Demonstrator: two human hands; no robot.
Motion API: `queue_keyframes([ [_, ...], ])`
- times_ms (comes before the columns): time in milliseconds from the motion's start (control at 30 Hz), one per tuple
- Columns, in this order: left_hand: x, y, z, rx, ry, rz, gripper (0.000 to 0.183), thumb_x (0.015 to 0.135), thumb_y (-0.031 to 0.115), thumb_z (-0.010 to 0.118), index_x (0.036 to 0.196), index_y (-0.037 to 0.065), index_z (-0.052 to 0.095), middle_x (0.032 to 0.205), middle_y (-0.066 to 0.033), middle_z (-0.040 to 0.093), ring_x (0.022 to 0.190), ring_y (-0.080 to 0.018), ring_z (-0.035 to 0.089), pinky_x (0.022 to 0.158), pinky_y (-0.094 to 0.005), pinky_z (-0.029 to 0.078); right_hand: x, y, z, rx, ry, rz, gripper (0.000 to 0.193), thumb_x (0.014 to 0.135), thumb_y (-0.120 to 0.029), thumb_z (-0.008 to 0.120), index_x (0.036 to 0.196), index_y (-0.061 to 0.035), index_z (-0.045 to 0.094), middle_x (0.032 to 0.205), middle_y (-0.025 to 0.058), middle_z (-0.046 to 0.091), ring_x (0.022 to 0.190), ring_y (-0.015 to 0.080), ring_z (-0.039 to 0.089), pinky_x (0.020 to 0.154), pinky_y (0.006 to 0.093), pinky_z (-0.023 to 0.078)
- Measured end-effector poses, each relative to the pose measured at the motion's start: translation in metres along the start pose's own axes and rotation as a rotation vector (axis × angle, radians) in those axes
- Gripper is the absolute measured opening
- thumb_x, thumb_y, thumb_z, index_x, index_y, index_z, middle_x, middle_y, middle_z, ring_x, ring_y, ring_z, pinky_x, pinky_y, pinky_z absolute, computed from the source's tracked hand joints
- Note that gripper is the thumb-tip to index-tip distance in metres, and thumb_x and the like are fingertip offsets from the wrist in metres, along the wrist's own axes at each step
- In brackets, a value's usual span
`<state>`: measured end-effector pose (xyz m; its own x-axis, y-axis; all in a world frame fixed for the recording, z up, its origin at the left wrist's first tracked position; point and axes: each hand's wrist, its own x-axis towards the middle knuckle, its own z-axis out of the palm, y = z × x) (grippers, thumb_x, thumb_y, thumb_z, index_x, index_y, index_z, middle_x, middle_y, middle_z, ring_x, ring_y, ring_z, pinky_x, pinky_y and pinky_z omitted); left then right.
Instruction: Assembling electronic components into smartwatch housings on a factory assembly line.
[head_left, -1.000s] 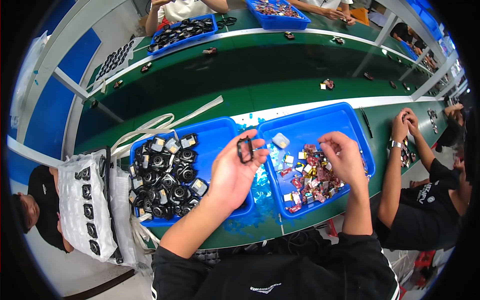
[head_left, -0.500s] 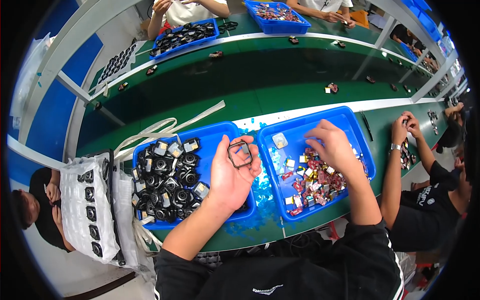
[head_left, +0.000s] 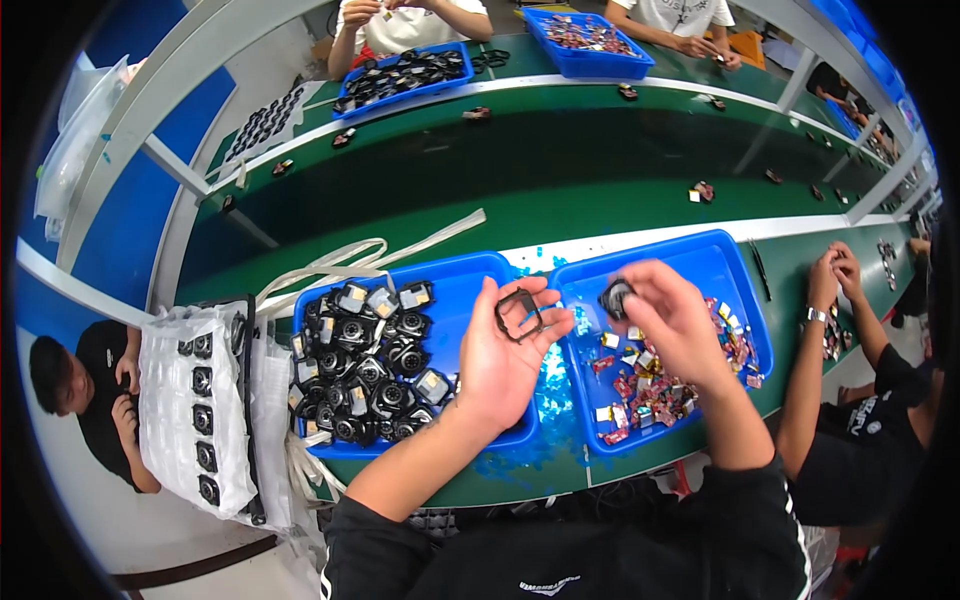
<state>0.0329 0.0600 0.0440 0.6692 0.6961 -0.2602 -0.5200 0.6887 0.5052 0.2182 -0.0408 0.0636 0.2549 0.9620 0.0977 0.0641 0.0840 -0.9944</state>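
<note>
My left hand (head_left: 497, 372) is palm up, its thumb and fingers holding a thin dark rectangular watch frame (head_left: 502, 316) by its edges. My right hand (head_left: 672, 318) pinches a small dark watch case part (head_left: 615, 298) over the right blue tray (head_left: 690, 262). Beneath it in that tray lies a heap of small red, yellow and silver electronic parts (head_left: 655, 402). Left of my left hand, another blue tray (head_left: 478, 285) holds many black watch cases (head_left: 365, 375), some with grey-and-tan pieces. My right palm and part of the dark piece are hidden by my fingers.
Blue film scraps (head_left: 550, 390) litter the strip between the trays. White straps (head_left: 350, 262) lie behind the left tray, and a plastic-wrapped stack of parts (head_left: 180, 400) stands beside it. A black pen-like tool (head_left: 761, 270) lies right. Co-workers' hands (head_left: 838, 275) work nearby.
The view has shifted, so everything sits farther right and lower. A dark case part now shows in my right hand. The pale square piece in the right tray's far left corner no longer shows.
</note>
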Motion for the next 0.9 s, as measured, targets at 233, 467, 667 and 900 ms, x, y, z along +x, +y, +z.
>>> queue_keyframes([
  [233,-0.016,-0.012,0.023,0.142,-0.045,0.149,0.042,0.104,0.037,0.027,0.106,0.004,0.052,0.121,-0.0235,0.058,0.121,-0.0369,0.053,0.103,-0.0485,0.042,-0.017,-0.007,0.074,0.337,0.093,0.012,0.018,0.091,0.005,0.059,0.105,0.0017,0.049,0.091,0.0111,0.067,0.081,0.013,0.067,0.07,0.0255,0.058],
  [467,-0.021,-0.017,0.021,0.234,-0.154,0.328,0.044,0.104,0.034,0.024,0.111,-0.001,0.05,0.125,-0.0298,0.056,0.115,-0.0337,0.057,0.096,-0.0441,0.049,-0.019,-0.001,0.088,0.148,0.199,-0.149,0.02,0.089,0.003,0.062,0.107,0.0022,0.052,0.089,0.0118,0.07,0.082,0.0132,0.069,0.071,0.0249,0.056],
  [667,-0.024,-0.025,0.01,0.249,-0.306,0.509,0.044,0.105,0.035,0.026,0.114,-0.003,0.047,0.129,-0.0313,0.052,0.125,-0.036,0.05,0.109,-0.0472,0.036,-0.021,-0.012,0.092,-0.03,0.209,-0.171,0.02,0.086,0.002,0.066,0.102,0.0015,0.053,0.086,0.0135,0.07,0.077,0.0143,0.071,0.067,0.0254,0.056],
  [900,-0.03,-0.027,0.01,0.388,-0.387,0.549,0.042,0.105,0.035,0.034,0.117,-0.003,0.045,0.138,-0.0344,0.044,0.134,-0.0387,0.041,0.111,-0.0487,0.031,-0.028,-0.018,0.081,-0.069,0.154,0.015,0.022,0.084,0.001,0.068,0.101,0.0021,0.054,0.082,0.0111,0.067,0.066,0.0107,0.065,0.062,0.0241,0.055],
])
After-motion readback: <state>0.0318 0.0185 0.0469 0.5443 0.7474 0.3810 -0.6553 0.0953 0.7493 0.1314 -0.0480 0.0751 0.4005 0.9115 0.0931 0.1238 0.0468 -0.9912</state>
